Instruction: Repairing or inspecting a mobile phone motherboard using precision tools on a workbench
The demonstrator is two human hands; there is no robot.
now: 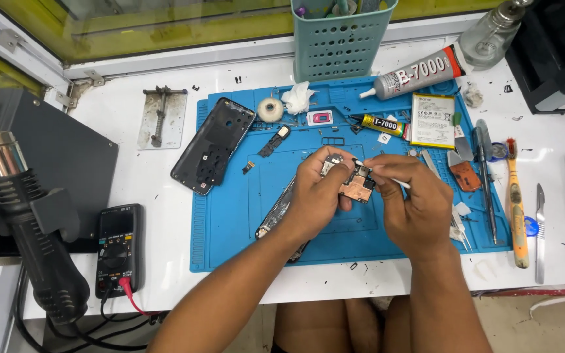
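Observation:
My left hand (315, 193) pinches a small phone circuit board (356, 186) with copper shielding, held above the blue work mat (230, 222). My right hand (413, 199) grips a thin white cotton swab (400, 184) whose tip touches the top of the board. Under my left wrist lies the opened phone body (274, 214), partly hidden by the hand. A black phone back cover (212, 145) rests on the mat's upper left corner.
A phone battery (432, 119), two glue tubes (418, 72), tweezers, a screwdriver and an orange brush (516, 209) lie at the right. A teal basket (340, 36) stands behind. A hot-air gun (27, 216) and multimeter (118, 247) sit at the left.

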